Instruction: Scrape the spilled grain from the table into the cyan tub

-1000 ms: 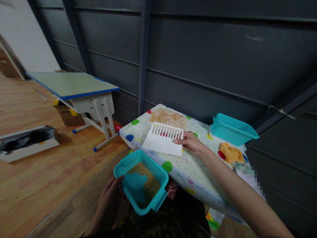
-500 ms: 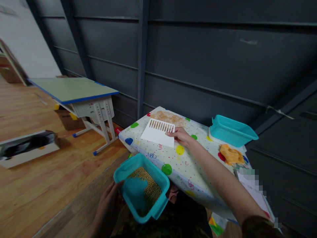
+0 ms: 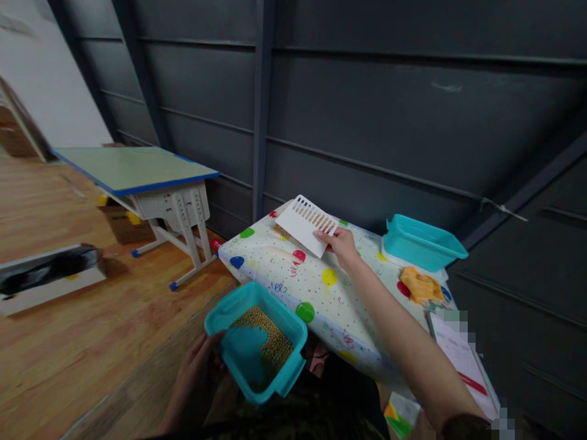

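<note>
My right hand (image 3: 338,243) grips the right end of a flat white slotted scraper (image 3: 306,231), thumb on top. The scraper is tilted over the far part of the table, with its row of slots along the far edge. A patch of small tan beans (image 3: 280,231) shows beside and through it; the rest is hidden beneath. My left hand (image 3: 202,357) holds the left rim of a teal plastic basin (image 3: 245,351) below the table's front edge. Yellowish beans (image 3: 275,342) lie along its far and right sides, leaving part of the bottom bare.
A balloon-print cloth covers the table (image 3: 275,269). On its right stand another teal basin (image 3: 424,241), an orange cloth (image 3: 420,285) and a clipboard with paper (image 3: 463,360). A dark panel wall (image 3: 367,110) rises behind. Leftward are a green-topped desk (image 3: 137,168) and an open box (image 3: 52,275).
My right hand has carried the scraper away from me, up over the bean patch, and turned it to a steeper slant. My left hand still holds the basin; the view has shifted slightly.
</note>
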A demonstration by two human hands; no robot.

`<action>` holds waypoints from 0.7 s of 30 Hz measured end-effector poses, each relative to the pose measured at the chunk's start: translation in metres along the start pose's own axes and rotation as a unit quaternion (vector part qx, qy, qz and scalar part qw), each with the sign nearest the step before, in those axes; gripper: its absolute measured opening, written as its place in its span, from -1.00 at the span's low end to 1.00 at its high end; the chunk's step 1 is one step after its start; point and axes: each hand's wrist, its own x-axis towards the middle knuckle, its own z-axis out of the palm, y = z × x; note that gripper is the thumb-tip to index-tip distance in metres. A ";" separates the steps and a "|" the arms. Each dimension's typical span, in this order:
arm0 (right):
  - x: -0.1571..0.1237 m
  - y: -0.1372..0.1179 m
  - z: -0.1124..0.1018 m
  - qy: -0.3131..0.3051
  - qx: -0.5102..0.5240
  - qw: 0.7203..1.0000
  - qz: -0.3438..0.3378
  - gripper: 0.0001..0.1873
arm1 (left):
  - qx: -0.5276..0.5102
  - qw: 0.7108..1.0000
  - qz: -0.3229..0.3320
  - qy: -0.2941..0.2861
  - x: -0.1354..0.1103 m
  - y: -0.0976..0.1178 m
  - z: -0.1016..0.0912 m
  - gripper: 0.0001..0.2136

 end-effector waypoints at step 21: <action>-0.005 0.033 -0.028 0.111 -0.149 0.983 -0.007 -0.74 | 0.030 0.999 0.014 0.001 -0.010 0.007 -0.001 -0.62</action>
